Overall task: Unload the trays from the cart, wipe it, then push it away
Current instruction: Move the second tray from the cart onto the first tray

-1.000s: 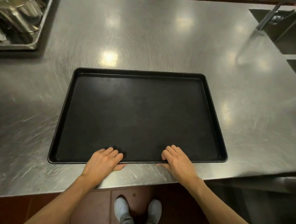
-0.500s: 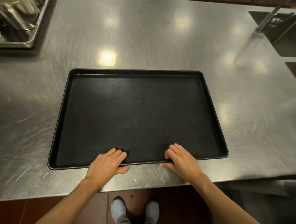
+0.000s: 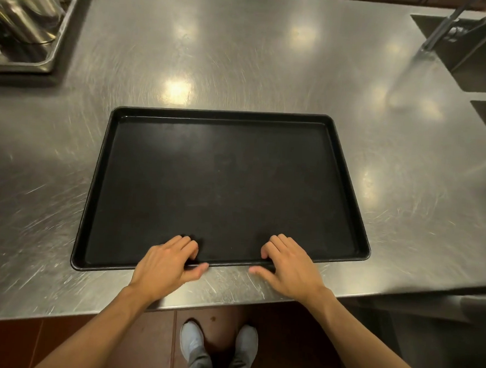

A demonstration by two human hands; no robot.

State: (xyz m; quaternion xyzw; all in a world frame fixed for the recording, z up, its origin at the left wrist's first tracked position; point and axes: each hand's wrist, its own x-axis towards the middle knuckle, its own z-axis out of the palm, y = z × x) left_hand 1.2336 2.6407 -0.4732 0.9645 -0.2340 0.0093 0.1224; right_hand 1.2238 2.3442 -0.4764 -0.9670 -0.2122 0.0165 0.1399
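A large, empty black tray [image 3: 225,182] lies flat on the steel counter [image 3: 244,56], its long side toward me. My left hand [image 3: 166,261] grips the tray's near rim left of centre, fingers curled over the rim and thumb on the counter. My right hand [image 3: 291,266] grips the same rim right of centre in the same way. The cart is not in view.
A metal pan [image 3: 53,55] holding steel pots [image 3: 22,11] sits at the counter's far left corner. Sink basins [image 3: 477,53] with a faucet [image 3: 442,28] are set into the far right. The counter's front edge runs just behind my wrists, with my shoes [image 3: 218,341] on the brown tile floor.
The tray has slid a little farther onto the counter, away from me, with both hands staying on its near rim.
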